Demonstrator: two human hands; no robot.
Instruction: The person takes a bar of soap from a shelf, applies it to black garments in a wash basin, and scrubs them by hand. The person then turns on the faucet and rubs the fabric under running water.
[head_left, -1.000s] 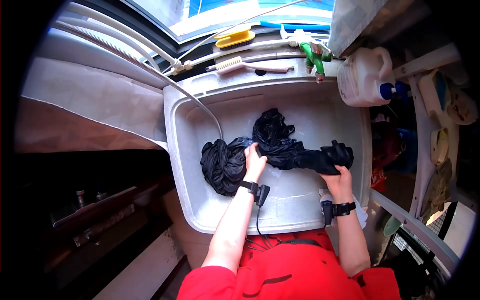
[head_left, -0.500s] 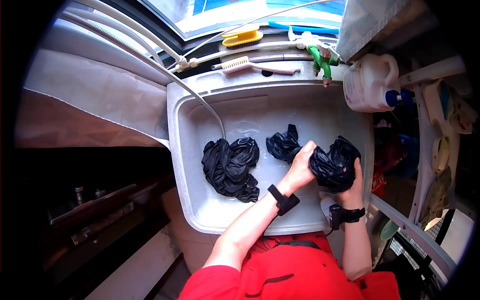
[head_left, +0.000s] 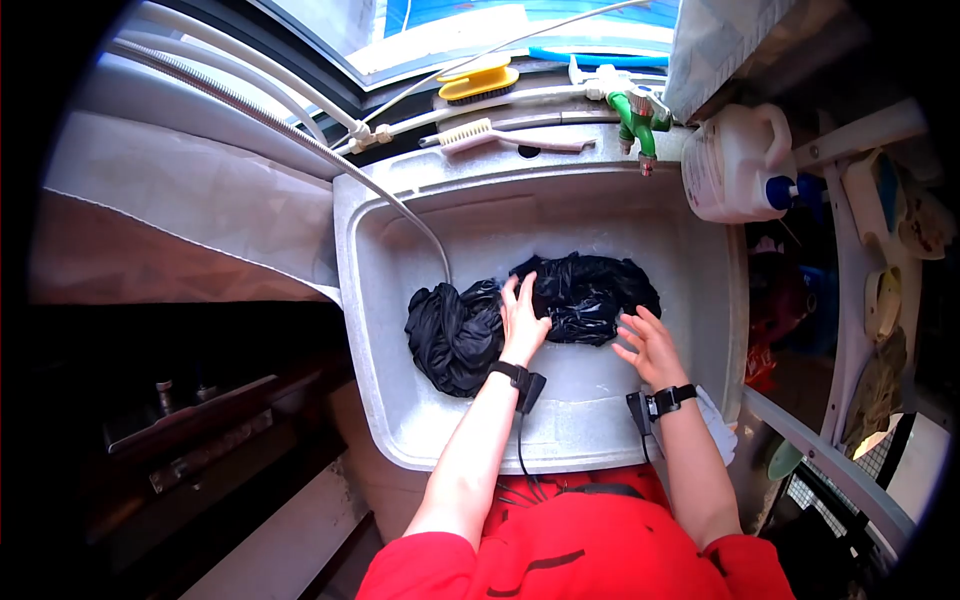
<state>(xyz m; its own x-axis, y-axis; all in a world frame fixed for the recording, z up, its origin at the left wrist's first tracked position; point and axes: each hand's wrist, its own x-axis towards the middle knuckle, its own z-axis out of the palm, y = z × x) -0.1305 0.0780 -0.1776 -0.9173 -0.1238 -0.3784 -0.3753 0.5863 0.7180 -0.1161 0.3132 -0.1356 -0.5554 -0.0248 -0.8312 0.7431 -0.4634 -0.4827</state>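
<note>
Two wet black cloths lie in a grey sink. The left black garment is a twisted heap near the end of a metal hose. Spread out beside it, a shiny black garment lies on the sink floor, and the two heaps meet near my left hand. My left hand is at the left end of the shiny garment, fingers apart. Just off its lower right edge is my right hand, its fingers spread with nothing in them. The exact kind of garment cannot be made out.
A metal hose hangs into the sink. Along the back are a long-handled brush, a yellow brush and a green tap. A white jug stands at the back right, near a metal rack.
The shiny garment, bunched up in both hands before, is now let go and laid out in the middle of the sink. My left hand has moved left; the right has moved left and opened.
</note>
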